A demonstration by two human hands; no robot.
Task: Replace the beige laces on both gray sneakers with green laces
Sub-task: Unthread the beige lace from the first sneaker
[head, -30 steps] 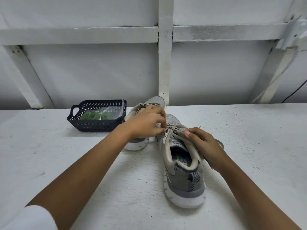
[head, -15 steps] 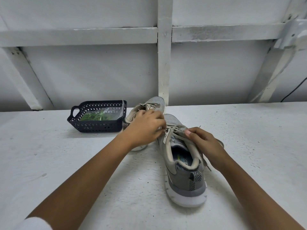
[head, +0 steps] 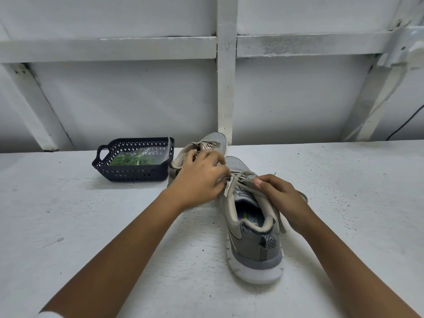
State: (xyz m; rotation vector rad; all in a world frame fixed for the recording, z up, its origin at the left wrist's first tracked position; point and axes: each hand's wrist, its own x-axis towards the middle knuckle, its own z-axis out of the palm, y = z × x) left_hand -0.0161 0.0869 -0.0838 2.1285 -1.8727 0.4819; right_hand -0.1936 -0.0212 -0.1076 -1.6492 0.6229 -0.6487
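A gray sneaker (head: pixel 253 244) with a white sole stands on the white table, heel toward me. Its beige lace (head: pixel 243 182) is still threaded through the eyelets. My left hand (head: pixel 200 180) pinches the lace at the left eyelet row. My right hand (head: pixel 280 196) rests on the right side of the shoe and holds the lace there with curled fingers. The second gray sneaker (head: pixel 211 143) lies behind my left hand, partly hidden. The green laces (head: pixel 130 159) sit in a clear bag inside the basket.
A dark blue plastic basket (head: pixel 135 173) stands at the back left of the white table (head: pixel 91 226). A white wall with wooden beams (head: pixel 226 88) rises right behind the shoes. A black cable (head: pixel 406 122) hangs at the far right.
Both hands stay at the near sneaker's lace. My left hand has shifted slightly, its fingers working at the eyelets. The shoe has barely moved.
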